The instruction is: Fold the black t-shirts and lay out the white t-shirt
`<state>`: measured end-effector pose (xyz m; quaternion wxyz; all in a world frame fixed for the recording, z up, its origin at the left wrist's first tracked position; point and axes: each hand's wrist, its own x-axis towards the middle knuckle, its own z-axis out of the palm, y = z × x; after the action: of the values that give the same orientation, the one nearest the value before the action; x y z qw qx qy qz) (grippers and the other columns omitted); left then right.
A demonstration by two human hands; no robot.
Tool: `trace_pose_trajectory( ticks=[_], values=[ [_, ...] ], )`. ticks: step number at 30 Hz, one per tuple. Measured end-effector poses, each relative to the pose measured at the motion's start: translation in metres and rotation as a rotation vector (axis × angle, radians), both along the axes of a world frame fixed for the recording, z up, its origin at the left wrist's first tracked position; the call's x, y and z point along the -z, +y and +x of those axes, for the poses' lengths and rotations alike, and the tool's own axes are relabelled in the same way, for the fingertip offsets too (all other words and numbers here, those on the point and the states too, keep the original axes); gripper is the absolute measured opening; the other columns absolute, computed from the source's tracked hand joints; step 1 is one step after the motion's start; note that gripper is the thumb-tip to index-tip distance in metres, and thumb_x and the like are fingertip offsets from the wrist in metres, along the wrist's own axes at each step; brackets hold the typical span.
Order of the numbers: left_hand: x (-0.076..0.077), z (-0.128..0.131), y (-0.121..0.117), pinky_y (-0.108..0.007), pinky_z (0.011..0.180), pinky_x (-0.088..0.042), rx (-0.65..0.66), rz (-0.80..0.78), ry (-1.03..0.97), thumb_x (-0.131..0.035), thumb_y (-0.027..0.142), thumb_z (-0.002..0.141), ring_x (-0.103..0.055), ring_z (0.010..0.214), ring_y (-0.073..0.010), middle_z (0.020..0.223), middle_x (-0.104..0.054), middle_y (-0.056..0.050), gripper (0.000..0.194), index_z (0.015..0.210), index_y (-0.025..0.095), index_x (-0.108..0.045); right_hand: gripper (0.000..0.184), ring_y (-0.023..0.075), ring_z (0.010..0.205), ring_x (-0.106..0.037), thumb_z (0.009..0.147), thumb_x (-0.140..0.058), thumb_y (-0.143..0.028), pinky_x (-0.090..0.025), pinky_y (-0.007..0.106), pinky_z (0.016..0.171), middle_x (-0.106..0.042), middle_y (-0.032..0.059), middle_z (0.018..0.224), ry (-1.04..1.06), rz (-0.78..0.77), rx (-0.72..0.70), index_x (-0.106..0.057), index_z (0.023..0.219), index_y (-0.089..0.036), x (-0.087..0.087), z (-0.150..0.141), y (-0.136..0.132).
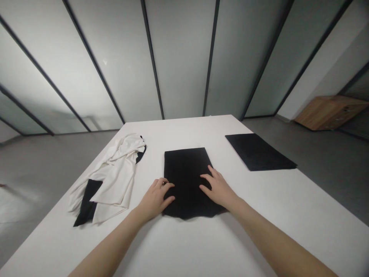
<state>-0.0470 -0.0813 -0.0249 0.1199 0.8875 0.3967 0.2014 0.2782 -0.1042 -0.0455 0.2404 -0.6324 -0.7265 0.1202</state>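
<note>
**My left hand [155, 200] and right hand [219, 188] are on the folded matte-black fabric garment [186, 181]**
My right fingers [206, 177] are spread flat, pressing evenly; my left fingers [167, 185] curl at its left edge, and I can't tell if they pinch. Left of it lies a crumpled white-and-black cloth garment [115, 173]; right of it, a flat black fabric piece [259, 152], both on the white tabletop [259, 215].

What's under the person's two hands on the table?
The left hand and right hand rest on a folded black garment, which lies on the white table. The cloth beneath the palms is covered, so any folds or edges there cannot be seen.
</note>
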Motion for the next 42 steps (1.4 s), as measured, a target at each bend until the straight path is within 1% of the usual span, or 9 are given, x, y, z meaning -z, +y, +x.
trace_pose_trajectory(
  ticks=[4,8,15,20,25,29,31,34,42],
  values=[
    [0.012,-0.003,0.000,-0.050,0.098,-0.054,-0.237,-0.064,-0.133,-0.069,0.051,0.097,-0.065,0.108,-0.0313,0.113,-0.065,-0.011,0.053,0.139,0.021,-0.056,0.049,0.0328,0.143,-0.054,0.096,-0.067,-0.038,-0.042,0.054,0.121,-0.059,0.0178,0.148,0.199,-0.003,0.114,-0.059,0.142,-0.022,-0.005,0.014,0.003],
    [0.016,0.005,0.001,-0.038,0.081,-0.055,-0.239,-0.412,-0.345,-0.067,0.047,0.097,-0.065,0.083,-0.0215,0.093,-0.063,-0.001,0.047,0.136,0.024,-0.055,0.055,0.0303,0.142,-0.058,0.098,-0.064,-0.043,-0.048,0.049,0.116,-0.062,0.0148,0.149,0.427,-0.197,0.109,-0.051,0.149,-0.026,-0.021,0.025,0.000],
    [0.001,0.012,0.002,-0.028,0.073,-0.053,-0.272,-0.931,-0.916,-0.079,0.043,0.085,-0.069,0.087,-0.0176,0.108,-0.068,-0.004,0.064,0.139,0.027,-0.049,0.050,0.0290,0.131,-0.066,0.099,-0.061,-0.035,-0.055,0.044,0.107,-0.066,0.0122,0.147,0.602,-0.432,0.018,-0.059,0.148,-0.027,-0.035,0.023,-0.003],
    [-0.017,-0.006,0.004,-0.023,0.068,-0.050,-0.126,-1.104,-0.798,-0.086,0.033,0.080,-0.067,0.078,-0.0141,0.088,-0.066,0.003,0.060,0.130,0.026,-0.056,0.036,0.0253,0.109,-0.072,0.092,-0.070,-0.036,-0.059,0.035,0.092,-0.074,0.0077,0.132,0.450,-0.517,-0.173,-0.074,0.127,-0.027,-0.056,0.043,-0.006],
    [-0.037,-0.045,0.009,-0.025,0.052,-0.049,0.337,-1.499,-0.220,-0.092,0.052,0.077,-0.063,0.054,-0.0148,0.070,-0.064,0.004,0.059,0.122,0.023,-0.066,0.050,0.0100,0.041,-0.047,0.092,-0.070,-0.055,-0.035,0.020,0.045,-0.060,-0.0035,0.056,0.377,-1.095,-0.421,-0.077,0.128,-0.021,-0.074,0.076,-0.018],
    [-0.043,-0.032,0.008,-0.024,0.053,-0.047,0.227,-1.061,-0.352,-0.064,0.062,0.098,-0.062,0.055,-0.0146,0.065,-0.062,0.002,0.046,0.115,0.020,-0.071,0.046,0.0126,0.048,-0.052,0.102,-0.055,-0.056,-0.044,0.023,0.051,-0.058,-0.0019,0.054,0.515,-0.682,-0.298,-0.080,0.112,-0.018,-0.072,0.052,-0.016],
    [-0.041,-0.005,0.005,-0.031,0.073,-0.058,0.062,-0.642,-0.475,-0.056,0.053,0.104,-0.073,0.081,-0.0204,0.087,-0.074,-0.005,0.037,0.118,0.021,-0.070,0.039,0.0186,0.078,-0.071,0.105,-0.050,-0.046,-0.059,0.031,0.074,-0.075,0.0059,0.085,0.518,-0.289,-0.214,-0.077,0.118,-0.021,-0.065,0.023,-0.011],
    [-0.035,0.039,0.003,-0.051,0.118,-0.047,0.038,-0.223,-0.309,-0.054,0.038,0.104,-0.061,0.138,-0.0313,0.140,-0.070,-0.013,0.037,0.135,0.023,-0.068,0.039,0.0274,0.129,-0.065,0.104,-0.051,-0.032,-0.050,0.048,0.115,-0.071,0.0127,0.137,0.334,0.029,-0.358,-0.071,0.136,-0.023,-0.048,-0.019,-0.001],
    [-0.005,0.100,0.027,-0.070,0.129,-0.023,-0.179,-0.159,0.290,-0.034,0.038,0.109,-0.025,0.163,-0.0418,0.173,-0.035,-0.018,0.062,0.166,0.012,-0.042,0.064,0.0362,0.161,-0.032,0.105,-0.037,-0.023,-0.029,0.060,0.130,-0.036,0.0193,0.172,-0.129,-0.113,-0.308,-0.040,0.167,-0.009,-0.014,-0.053,0.040]
  ],
)
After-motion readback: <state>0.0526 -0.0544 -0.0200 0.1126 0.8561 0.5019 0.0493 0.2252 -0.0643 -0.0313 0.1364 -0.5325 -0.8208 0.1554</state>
